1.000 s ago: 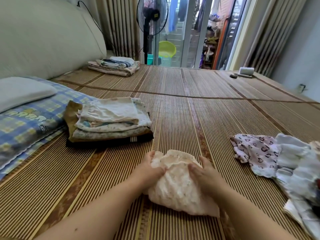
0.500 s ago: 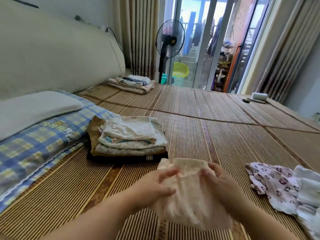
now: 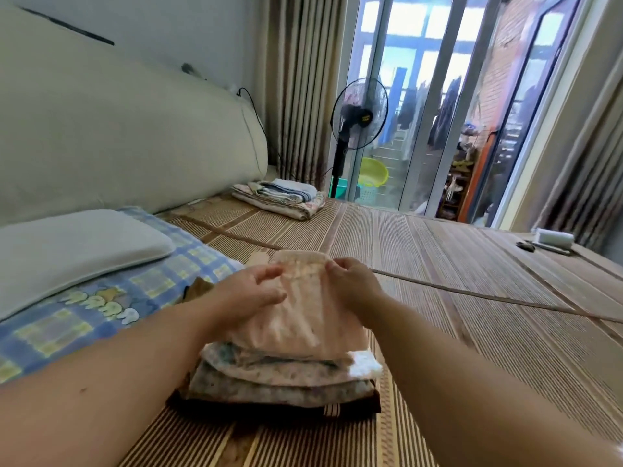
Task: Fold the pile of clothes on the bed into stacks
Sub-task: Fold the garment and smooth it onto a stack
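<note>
my left hand (image 3: 249,293) and right hand (image 3: 354,284) pinch the far corners of the peach garment (image 3: 303,323), draped toward 6 o'clock over the folded stack (image 3: 279,379) (both hands equally near, i judge)

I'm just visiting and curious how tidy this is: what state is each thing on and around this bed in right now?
left hand: pinching the peach garment.
right hand: pinching it too.
peach garment: lying over the near stack.
near stack: folded, on the mat.
far stack: folded, beside the headboard.
pillow: flat on the checked blanket.
fan: upright; cannot tell whether it is running.
</note>
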`<state>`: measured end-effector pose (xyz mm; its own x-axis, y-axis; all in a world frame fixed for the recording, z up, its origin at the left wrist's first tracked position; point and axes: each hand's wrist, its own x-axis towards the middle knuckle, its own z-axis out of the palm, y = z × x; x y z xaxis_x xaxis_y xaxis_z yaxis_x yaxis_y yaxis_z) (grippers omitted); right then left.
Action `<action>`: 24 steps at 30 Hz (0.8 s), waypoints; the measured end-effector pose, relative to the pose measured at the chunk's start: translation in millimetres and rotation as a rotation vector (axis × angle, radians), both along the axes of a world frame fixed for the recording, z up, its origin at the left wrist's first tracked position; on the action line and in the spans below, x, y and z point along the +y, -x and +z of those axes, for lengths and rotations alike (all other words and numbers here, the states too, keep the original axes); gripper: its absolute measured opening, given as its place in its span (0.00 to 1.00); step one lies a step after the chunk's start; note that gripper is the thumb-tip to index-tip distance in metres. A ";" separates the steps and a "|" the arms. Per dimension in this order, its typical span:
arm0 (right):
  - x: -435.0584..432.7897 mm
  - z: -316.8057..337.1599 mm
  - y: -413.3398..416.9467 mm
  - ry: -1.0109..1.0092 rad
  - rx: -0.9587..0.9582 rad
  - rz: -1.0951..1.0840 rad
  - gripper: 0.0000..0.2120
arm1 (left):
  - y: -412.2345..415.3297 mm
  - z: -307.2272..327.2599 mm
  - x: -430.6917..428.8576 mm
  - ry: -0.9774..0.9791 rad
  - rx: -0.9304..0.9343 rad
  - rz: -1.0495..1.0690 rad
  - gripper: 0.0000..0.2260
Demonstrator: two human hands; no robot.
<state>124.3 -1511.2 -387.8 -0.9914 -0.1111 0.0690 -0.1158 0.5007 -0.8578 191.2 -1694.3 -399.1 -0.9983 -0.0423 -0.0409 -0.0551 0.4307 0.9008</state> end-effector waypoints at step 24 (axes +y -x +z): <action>-19.4 -79.6 39.3 -0.842 -0.026 0.460 0.48 | 70.5 -70.2 -15.2 0.988 -0.220 -0.198 0.64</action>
